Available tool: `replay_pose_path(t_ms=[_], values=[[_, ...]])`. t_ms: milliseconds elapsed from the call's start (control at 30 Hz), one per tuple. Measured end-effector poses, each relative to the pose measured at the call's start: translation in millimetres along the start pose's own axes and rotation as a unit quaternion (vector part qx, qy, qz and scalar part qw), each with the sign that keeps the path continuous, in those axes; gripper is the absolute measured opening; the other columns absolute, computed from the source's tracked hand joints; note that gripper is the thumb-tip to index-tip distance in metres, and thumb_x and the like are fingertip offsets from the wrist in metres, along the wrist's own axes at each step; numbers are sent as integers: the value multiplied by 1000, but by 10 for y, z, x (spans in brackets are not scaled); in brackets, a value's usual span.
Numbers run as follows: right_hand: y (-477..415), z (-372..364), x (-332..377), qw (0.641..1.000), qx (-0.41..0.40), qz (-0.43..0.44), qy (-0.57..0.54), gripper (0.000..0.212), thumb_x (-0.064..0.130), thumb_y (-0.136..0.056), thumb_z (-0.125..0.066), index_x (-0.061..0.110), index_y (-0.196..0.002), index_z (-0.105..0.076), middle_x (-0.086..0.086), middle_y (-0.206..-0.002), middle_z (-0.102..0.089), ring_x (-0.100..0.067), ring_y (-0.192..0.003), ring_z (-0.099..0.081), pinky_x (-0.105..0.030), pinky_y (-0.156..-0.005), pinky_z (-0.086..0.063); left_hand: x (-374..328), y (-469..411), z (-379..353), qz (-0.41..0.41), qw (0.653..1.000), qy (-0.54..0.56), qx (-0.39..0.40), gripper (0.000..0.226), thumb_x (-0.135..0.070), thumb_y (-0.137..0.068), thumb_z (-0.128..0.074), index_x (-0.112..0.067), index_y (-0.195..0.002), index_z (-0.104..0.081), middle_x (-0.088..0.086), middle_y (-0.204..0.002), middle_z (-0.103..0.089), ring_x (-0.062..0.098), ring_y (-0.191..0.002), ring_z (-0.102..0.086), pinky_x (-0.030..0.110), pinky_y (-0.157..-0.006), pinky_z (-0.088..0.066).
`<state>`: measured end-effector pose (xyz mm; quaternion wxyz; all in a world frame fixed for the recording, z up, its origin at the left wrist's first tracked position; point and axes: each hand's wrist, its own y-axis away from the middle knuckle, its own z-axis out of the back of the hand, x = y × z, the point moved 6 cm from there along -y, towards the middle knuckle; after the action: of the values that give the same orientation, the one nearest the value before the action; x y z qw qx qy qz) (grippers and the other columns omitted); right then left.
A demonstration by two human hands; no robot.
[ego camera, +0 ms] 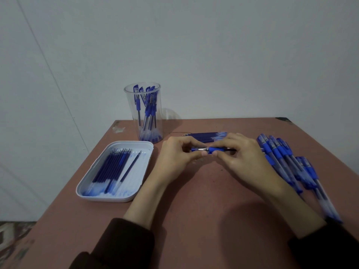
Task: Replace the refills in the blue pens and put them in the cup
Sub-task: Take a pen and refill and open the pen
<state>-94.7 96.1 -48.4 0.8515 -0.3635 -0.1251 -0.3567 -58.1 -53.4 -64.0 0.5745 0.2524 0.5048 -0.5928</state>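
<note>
A blue pen lies level between both hands above the middle of the table. My left hand pinches its tip end, where a metal part shows. My right hand pinches the blue grip and barrel. A clear plastic cup with several blue pens stands at the back left. A white tray at the left holds several blue refills. A row of refills lies behind my hands. A pile of blue pens lies at the right, partly hidden by my right forearm.
The reddish-brown table ends at a grey wall behind the cup. Its left edge runs diagonally past the tray. Dark sleeves cover both forearms at the bottom of the view.
</note>
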Motion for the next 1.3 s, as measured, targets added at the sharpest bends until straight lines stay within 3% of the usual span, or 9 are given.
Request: replay_pose_path(t_ms=[300,400,633,767,833,900,1100,1233,1300], values=[[-2,-19,32,999,5,-1,-31,17,13,-84,-67,19,-99,-74,14,-79,-62,-1,-81,-53,-9,-69,-37,-27,0,11,-7,1000,-5,9,16,-15,-74,-78,-16,-90,-76,5,-80,-72,25,-78,-66,29,-70,-52],[-5,-11,34,998,-13,-7,-56,15,12,-84,-68,18,-96,-74,7,-83,-66,-4,-82,-56,-19,-72,-43,-15,-22,30,-5,1000,8,-7,14,-14,-74,-79,-23,-84,-75,2,-80,-72,24,-77,-67,37,-77,-54],[-32,-58,35,995,-56,3,-84,19,13,-87,-64,18,-104,-71,6,-95,-67,-9,-90,-60,-22,-78,-46,-65,-4,28,-20,986,136,-91,37,3,-76,-73,-24,-100,-66,-2,-78,-71,9,-71,-65,31,-73,-57],[-5,-95,42,996,-31,18,-83,27,11,-89,-60,20,-113,-68,10,-91,-68,5,-80,-57,-8,-70,-40,-21,33,195,14,949,274,-157,38,7,-82,-64,-16,-111,-57,4,-78,-67,18,-77,-69,34,-76,-58],[0,-105,-5,997,-36,10,-61,26,14,-89,-60,22,-113,-67,8,-83,-67,1,-72,-56,-14,-63,-41,-82,57,408,-2,934,287,-214,36,4,-83,-65,-18,-111,-57,2,-78,-68,22,-81,-70,35,-78,-56],[0,-106,-54,998,-40,-5,-51,26,17,-89,-60,23,-114,-66,6,-77,-64,-6,-66,-54,-22,-61,-42,-238,71,725,-47,924,259,-278,33,1,-84,-66,-20,-108,-59,1,-78,-66,19,-79,-68,33,-78,-56],[25,-146,-36,999,-10,-8,-48,26,18,-89,-60,25,-114,-65,7,-80,-62,-7,-74,-53,-11,-64,-39,-1065,58,1624,-221,878,72,-418,21,-12,-85,-63,-20,-104,-59,2,-87,-62,16,-81,-65,37,-78,-58],[32,-140,-56,999,-10,-12,-43,24,20,-89,-61,26,-112,-66,8,-81,-62,-7,-72,-55,-15,-66,-41,-1296,-204,1656,-241,883,-88,-393,25,-10,-85,-63,-14,-109,-61,-6,-84,-61,-2,-73,-60,10,-68,-48],[36,-139,-68,999,-11,-14,-45,24,20,-88,-62,27,-111,-66,9,-81,-62,-8,-72,-56,-16,-67,-42,-1203,-394,1573,-206,903,-164,-339,31,-8,-86,-65,-10,-116,-59,-1,-85,-61,1,-71,-59,8,-68,-45]])
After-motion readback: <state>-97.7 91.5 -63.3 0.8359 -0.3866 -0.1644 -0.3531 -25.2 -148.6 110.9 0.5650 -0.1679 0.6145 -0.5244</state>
